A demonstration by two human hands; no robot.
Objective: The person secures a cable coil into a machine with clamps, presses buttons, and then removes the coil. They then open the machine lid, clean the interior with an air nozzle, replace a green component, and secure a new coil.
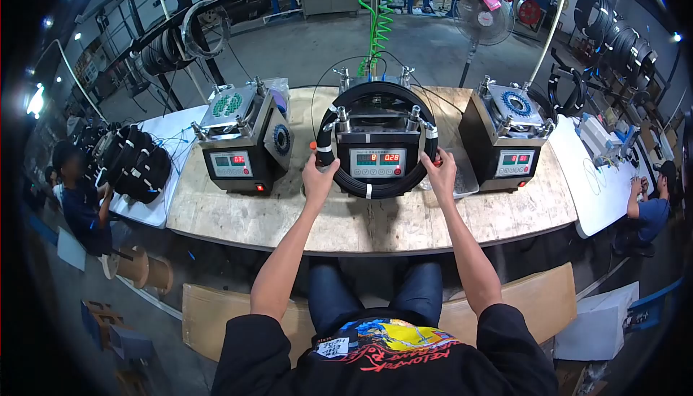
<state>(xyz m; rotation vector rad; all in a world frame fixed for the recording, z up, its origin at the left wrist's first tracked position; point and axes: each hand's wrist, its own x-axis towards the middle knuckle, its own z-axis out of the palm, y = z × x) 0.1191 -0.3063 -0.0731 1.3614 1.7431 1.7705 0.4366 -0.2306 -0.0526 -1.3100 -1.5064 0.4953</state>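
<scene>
A coil of black cable (369, 191), bound with bits of white tape, stands upright in front of the middle machine (376, 145). The machine's red and green display shows through the ring. At the coil's left side, my left hand (318, 178) has its fingers wrapped round the cable. My right hand (439, 173) grips the opposite side at about the same height. Thin cable ends loop out behind the coil. An orange-red piece (313, 146) shows just above my left hand.
Similar machines stand at the left (242, 136) and right (509, 136) of the wooden table (289, 228). A clear plastic tray (465, 179) lies behind my right hand. Green coiled hoses (374, 20) hang behind. People sit at white side tables, left and right.
</scene>
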